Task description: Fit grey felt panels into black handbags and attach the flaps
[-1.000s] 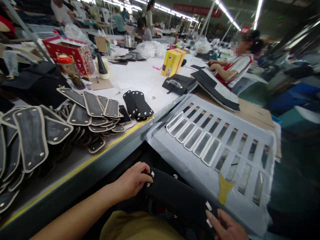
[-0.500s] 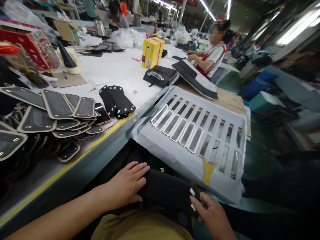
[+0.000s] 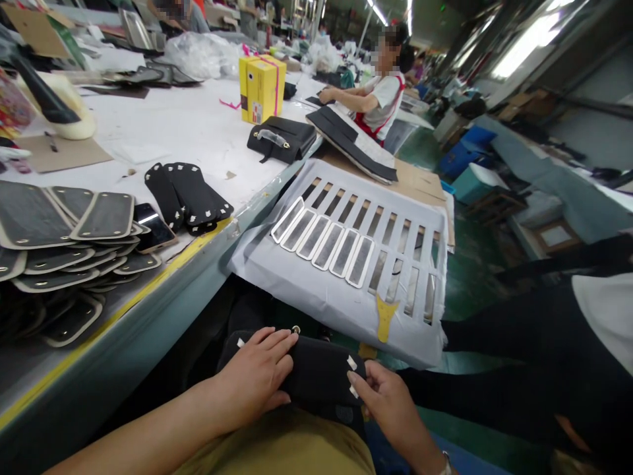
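A long black panel (image 3: pixel 319 369) with rounded corners lies across my lap, with small white tabs at both ends. My left hand (image 3: pixel 264 369) rests flat over its left half, fingers stretched out and the thumb near the close edge. At the right end, my right hand (image 3: pixel 380 396) pinches the panel's edge between thumb and fingers, beside two white tabs (image 3: pixel 352 363). A small metal fitting (image 3: pixel 296 329) shows just beyond my left fingertips. Similar black panels with white tabs (image 3: pixel 190 191) lie stacked on the table at my left.
A cloth-covered slotted rack (image 3: pixel 316 277) carries several white-edged strips (image 3: pixel 329 244) and a yellow piece (image 3: pixel 384 316). Dark pale-edged panels (image 3: pixel 54 270) and a phone (image 3: pixel 153 227) lie on the table. A black bag (image 3: pixel 281 138) and yellow box (image 3: pixel 262 89) stand farther back. Co-worker (image 3: pixel 380 95) sits beyond.
The view has swung right, so the scene sits farther left. A person's dark-clothed legs now show more at the right. Both hands stay on the black panel in nearly the same pose.
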`<state>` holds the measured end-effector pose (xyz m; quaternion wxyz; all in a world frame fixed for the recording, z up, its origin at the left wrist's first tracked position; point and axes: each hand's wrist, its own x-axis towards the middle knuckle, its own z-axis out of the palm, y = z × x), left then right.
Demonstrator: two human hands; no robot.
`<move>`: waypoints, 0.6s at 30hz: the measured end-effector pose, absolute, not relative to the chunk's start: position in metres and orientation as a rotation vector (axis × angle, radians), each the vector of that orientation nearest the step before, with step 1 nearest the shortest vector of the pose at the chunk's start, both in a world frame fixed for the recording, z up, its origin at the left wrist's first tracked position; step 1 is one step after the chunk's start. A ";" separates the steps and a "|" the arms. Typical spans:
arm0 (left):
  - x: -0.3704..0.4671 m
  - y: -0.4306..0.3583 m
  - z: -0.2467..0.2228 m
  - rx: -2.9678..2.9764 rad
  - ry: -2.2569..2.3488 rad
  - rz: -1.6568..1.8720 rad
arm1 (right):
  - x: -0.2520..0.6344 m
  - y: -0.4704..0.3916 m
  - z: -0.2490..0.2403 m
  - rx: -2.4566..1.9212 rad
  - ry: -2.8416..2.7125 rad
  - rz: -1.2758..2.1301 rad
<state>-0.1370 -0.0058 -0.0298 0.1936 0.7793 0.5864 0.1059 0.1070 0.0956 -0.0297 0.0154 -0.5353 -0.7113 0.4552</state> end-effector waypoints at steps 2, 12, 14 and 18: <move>-0.124 0.001 -0.032 2.187 1.616 0.332 | 0.108 0.095 -0.029 -1.649 -2.204 1.422; -0.099 0.010 -0.029 2.227 1.569 0.307 | 0.111 0.094 -0.025 -1.603 -2.248 1.345; -0.097 0.010 -0.026 2.228 1.571 0.277 | 0.113 0.094 -0.027 -1.592 -2.269 1.324; -0.094 0.010 -0.023 2.210 1.584 0.267 | 0.115 0.093 -0.029 -1.561 -2.278 1.313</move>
